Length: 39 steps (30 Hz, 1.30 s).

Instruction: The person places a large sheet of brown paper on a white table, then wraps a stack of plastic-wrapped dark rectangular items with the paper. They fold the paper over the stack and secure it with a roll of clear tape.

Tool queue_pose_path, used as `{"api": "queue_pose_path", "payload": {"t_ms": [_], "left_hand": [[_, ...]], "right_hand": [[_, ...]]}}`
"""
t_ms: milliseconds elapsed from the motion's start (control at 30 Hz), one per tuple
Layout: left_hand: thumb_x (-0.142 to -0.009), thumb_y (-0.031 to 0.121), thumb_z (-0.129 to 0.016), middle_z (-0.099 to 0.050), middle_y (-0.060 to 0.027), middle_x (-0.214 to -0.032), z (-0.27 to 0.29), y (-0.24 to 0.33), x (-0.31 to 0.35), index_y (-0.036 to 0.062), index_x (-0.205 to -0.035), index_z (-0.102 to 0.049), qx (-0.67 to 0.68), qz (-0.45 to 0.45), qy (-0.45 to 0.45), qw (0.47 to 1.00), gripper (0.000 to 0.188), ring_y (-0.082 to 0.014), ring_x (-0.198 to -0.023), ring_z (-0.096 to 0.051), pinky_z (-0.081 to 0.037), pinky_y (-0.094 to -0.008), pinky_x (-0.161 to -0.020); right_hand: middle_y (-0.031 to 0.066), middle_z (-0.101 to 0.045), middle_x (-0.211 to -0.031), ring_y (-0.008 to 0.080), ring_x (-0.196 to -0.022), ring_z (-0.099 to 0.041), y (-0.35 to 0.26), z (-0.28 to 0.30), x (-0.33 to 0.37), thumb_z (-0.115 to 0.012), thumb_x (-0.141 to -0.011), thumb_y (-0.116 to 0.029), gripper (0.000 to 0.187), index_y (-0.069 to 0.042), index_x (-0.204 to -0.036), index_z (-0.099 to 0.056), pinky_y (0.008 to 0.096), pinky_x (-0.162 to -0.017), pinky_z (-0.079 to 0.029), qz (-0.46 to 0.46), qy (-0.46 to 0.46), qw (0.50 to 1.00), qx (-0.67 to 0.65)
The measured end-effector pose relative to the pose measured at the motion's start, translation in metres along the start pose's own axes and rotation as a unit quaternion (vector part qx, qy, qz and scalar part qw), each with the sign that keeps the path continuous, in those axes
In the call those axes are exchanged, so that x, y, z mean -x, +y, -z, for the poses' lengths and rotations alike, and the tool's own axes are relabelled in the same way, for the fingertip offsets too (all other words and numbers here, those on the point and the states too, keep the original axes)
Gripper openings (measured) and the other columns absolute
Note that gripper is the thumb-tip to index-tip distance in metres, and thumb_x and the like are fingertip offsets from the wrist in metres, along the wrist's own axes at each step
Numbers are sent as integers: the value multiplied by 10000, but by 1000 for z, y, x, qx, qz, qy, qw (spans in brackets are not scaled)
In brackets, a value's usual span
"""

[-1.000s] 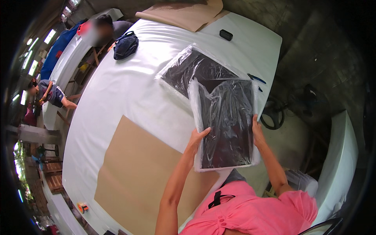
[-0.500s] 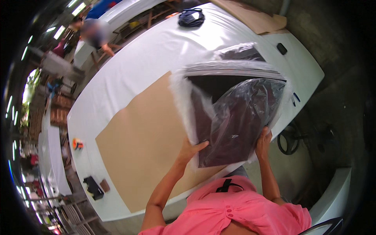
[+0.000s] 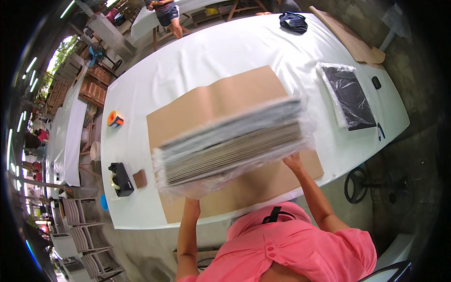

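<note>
A plastic-wrapped layered stack (image 3: 232, 150) slants above brown paper (image 3: 221, 96).

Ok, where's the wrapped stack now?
Head view, centre: the wrapped stack is held over the brown sheet in the left hand and right hand.

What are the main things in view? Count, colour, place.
table: one, white, centre
paper sheet: one, brown, on table
wrapped stack: one, grey and brown, over sheet
wrapped pack: one, black, table's right
small case: one, black, far right
tool: one, blue, right edge
bag: one, dark blue, far edge
roll: one, orange, left
dispenser: one, black, near left
block: one, brown, beside dispenser
left hand: one, bare, stack's left
right hand: one, bare, stack's right
</note>
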<state>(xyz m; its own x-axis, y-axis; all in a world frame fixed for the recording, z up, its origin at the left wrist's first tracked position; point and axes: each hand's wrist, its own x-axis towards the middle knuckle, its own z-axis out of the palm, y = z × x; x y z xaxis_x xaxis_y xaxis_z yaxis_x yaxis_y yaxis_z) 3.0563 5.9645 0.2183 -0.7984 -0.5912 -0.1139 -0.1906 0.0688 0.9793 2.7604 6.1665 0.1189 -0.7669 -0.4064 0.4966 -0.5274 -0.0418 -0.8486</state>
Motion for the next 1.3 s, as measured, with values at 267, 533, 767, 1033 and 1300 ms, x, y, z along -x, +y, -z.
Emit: {"api": "queue_pose_path", "payload": {"t_ms": [267,533,767,1033,1300], "left_hand": [[-761,-40,-454,-508,-278,-1194,43,-71,-7,55,-1232,-519,-105,30,-25,994,485,-429,-1156,-438,-327,-480,-1003],[-743,118,-488,-440,-270,-1275,29,-23,-16,47,-1285,-433,-19,-97,-27,995,549,-413,-1195,-423,-324,-480,-1020],[-680,510,-674,-343,-197,-1390,-15,68,-63,9,-1376,-273,159,-321,42,933,947,-318,-1232,-431,-352,-430,-1029],[-701,765,-545,-344,-193,-1403,-16,104,-72,-4,-1420,-197,150,-313,101,932,1109,-345,-1262,-410,-352,-441,-1034],[-795,773,-352,-312,-167,-1445,-13,101,-70,38,-1438,-218,232,-247,113,934,985,-346,-1282,-380,-316,-458,-1060]], "right_hand": [[155,-472,-1325,269,-1260,-399,-10,5,6,-614,-830,-221,533,18,-1280,-456,388,-1059,-310,-236,-53,969,55],[194,-406,-1367,311,-1302,-342,-40,12,-23,-473,-935,-307,552,29,-1356,-349,391,-1086,-255,-164,-18,980,110],[184,-381,-1358,302,-1292,-328,-53,12,-42,-490,-782,-715,987,33,-1384,-262,379,-1073,-261,-131,-36,990,36],[195,-408,-1342,293,-1203,-467,-212,38,-93,-773,-654,-454,615,-12,-1032,-571,460,-1023,-331,303,-36,931,198],[83,-586,-1152,269,-1013,-588,-206,47,-101,-716,-748,-152,171,-68,-865,-623,431,-989,-346,223,-32,974,7]]}}
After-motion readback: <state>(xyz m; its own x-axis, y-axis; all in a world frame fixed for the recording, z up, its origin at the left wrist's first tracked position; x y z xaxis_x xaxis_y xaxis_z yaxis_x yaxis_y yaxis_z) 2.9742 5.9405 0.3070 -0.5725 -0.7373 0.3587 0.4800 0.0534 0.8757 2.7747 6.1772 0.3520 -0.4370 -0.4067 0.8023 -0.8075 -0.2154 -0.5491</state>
